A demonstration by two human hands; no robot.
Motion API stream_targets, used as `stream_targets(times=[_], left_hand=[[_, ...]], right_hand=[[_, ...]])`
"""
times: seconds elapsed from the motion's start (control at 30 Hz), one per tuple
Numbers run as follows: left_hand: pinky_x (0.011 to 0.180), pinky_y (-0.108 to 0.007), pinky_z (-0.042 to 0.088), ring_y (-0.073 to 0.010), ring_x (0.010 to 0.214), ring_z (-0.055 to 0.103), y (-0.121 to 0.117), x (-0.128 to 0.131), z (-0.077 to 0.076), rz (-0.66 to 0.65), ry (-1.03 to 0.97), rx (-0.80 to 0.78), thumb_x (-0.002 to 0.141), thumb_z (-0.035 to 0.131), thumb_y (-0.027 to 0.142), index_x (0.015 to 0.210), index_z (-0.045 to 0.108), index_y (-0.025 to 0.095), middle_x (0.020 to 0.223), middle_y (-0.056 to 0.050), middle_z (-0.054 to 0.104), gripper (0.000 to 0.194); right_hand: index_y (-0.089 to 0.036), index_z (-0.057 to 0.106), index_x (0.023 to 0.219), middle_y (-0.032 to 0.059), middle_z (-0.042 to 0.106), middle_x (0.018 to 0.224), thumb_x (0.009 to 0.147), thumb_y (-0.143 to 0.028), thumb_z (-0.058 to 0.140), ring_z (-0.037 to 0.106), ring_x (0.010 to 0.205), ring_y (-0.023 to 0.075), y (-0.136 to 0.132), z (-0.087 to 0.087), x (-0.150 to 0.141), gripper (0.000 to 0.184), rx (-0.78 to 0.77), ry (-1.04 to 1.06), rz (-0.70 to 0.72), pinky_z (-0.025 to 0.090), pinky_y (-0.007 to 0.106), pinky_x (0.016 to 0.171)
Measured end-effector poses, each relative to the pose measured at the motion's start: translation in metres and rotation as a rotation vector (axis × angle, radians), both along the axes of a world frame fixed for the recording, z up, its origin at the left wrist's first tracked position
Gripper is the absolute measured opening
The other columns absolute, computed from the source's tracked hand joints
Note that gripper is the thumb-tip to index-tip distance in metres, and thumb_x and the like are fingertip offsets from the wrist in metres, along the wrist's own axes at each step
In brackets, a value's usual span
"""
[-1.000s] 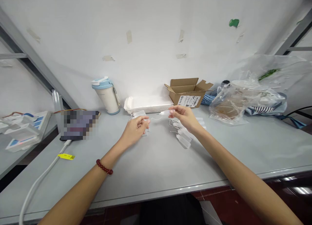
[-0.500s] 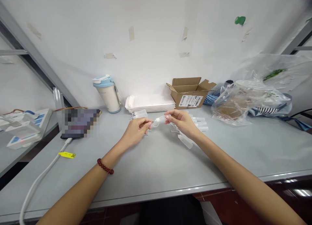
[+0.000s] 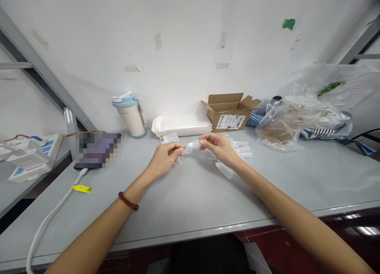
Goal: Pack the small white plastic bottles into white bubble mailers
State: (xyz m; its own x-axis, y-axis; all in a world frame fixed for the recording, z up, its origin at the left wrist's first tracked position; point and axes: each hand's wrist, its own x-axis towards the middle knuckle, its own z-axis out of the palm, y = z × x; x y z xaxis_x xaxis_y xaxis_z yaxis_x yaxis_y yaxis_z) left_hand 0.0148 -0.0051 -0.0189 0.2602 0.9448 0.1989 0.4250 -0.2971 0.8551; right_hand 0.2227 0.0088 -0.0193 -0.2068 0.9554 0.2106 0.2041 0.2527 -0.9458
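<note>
My right hand (image 3: 218, 147) grips a small translucent squeeze bottle (image 3: 194, 144) between thumb and fingers, its white nozzle turned left. A thin loop hangs below that nozzle. Facing it, my left hand (image 3: 168, 157) pinches a tiny, thin, dark item at the nozzle's tip; it is too small to name. Beneath my right hand lies another squeeze bottle (image 3: 225, 170) on the grey table. Several more bottles (image 3: 242, 149) are spread behind that hand, partly hidden. Beyond my left hand are further clear bottles (image 3: 170, 138).
Along the wall stand a blue-lidded tumbler (image 3: 130, 115), a stack of white envelopes or sleeves (image 3: 182, 125) and an open cardboard box (image 3: 227, 117). A plastic bag (image 3: 285, 127) sits at right. On the left are a phone (image 3: 96, 149) with a white cable (image 3: 49, 214) and a power strip (image 3: 35, 159).
The view has shifted slightly. Both hands stay at nearly the same place, with the bottle and the tiny item still held tip to tip.
</note>
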Motion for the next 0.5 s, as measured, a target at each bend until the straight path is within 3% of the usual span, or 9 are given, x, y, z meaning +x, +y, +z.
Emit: stream_targets(times=[0.33,0.5], left_hand=[[0.053,-0.025,0.040,-0.0122,0.053,0.052,0.000,0.000,-0.007,0.022,0.108,0.055,0.080,0.049,0.035,0.071,0.063,0.017,0.067,-0.002,0.063,0.025],[0.052,-0.025,0.039,-0.0117,0.051,0.050,0.002,0.000,-0.011,-0.015,0.129,0.050,0.080,0.048,0.033,0.077,0.064,0.016,0.067,-0.002,0.062,0.024]], right_hand=[[-0.017,0.066,0.084,-0.0023,0.057,0.054,0.074,-0.037,0.062,0.052,0.050,0.0119,-0.002,-0.010,-0.009,0.022,0.115,-0.087,-0.069,0.041,0.026,0.053],[-0.016,0.067,0.084,-0.0024,0.057,0.052,0.074,-0.036,0.062,0.050,0.048,0.0110,-0.003,-0.014,-0.012,0.023,0.112,-0.073,-0.057,0.040,0.025,0.051]])
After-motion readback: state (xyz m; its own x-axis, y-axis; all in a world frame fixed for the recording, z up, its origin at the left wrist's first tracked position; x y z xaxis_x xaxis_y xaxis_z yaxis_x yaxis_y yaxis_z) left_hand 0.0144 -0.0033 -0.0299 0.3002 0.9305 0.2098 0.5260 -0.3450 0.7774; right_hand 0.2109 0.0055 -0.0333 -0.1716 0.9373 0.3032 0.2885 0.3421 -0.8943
